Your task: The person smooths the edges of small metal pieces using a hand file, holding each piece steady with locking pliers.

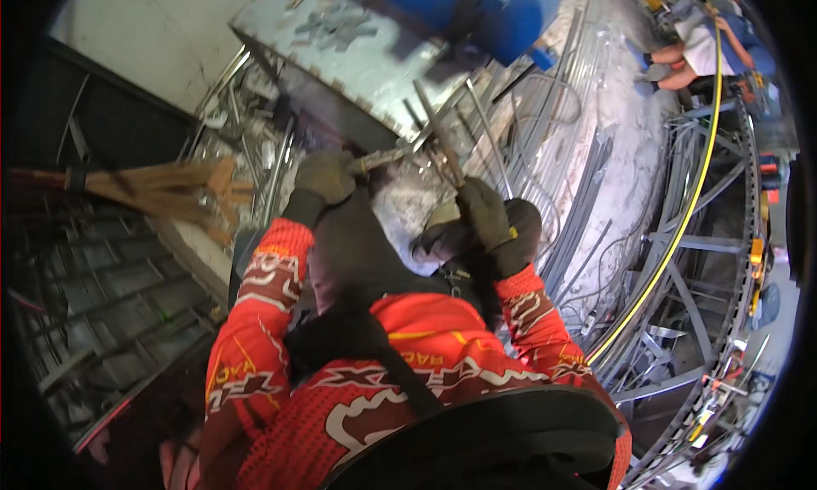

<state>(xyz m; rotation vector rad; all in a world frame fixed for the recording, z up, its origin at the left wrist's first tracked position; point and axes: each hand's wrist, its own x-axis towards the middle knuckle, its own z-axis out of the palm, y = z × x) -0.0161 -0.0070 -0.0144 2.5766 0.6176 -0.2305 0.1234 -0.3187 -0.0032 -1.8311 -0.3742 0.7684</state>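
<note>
My left hand [328,177], in a dark work glove, is closed around the near end of a short, light-coloured bar-like tool [385,160]. Its far end points right, toward a small tangle of thin rods. My right hand [483,211], also gloved, grips a long brownish bar [441,132] that slants up and left toward the table corner. The two held pieces come close together in front of me; blur hides whether they touch. Thin metal rods [487,132] stand just beyond my right hand.
A metal-topped table [374,73] bears flat grey pieces, with a blurred blue object behind it. At left lies a straw broom [162,188]. Long metal bars [579,209] cover the floor at right, beside a steel frame [698,311] and yellow hose [713,141]. Another person [702,47] is far right.
</note>
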